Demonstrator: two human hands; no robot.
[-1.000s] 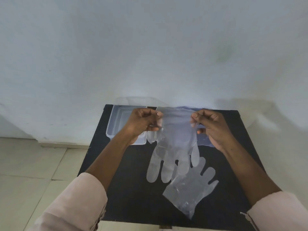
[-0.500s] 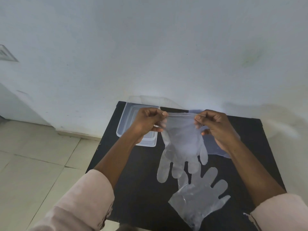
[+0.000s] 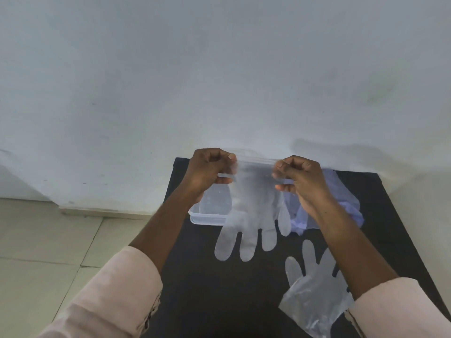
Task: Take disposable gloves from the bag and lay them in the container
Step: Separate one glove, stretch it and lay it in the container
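Head view looks down on a black table (image 3: pixel 219 301) whose far edge meets a pale wall (image 3: pixel 219 69). Left hand (image 3: pixel 207 174) and right hand (image 3: pixel 302 181) each pinch a cuff corner of a clear glove (image 3: pixel 251 215), thumb and fingers clamped on the plastic, stretching the cuff taut between them above the table. Its fingers hang down toward 6 o'clock, overlapping the near right corner of the clear container (image 3: pixel 207 213), which sits at 11 o'clock close to the table's left edge. A bluish bag (image 3: pixel 346 203) lies at 2 o'clock behind the right wrist. A second glove (image 3: pixel 314 296) lies flat at 5 o'clock, partly under the right forearm. Bare tabletop lies open at centre and 7 o'clock; tiled floor (image 3: pixel 48 252) shows beyond the left edge.
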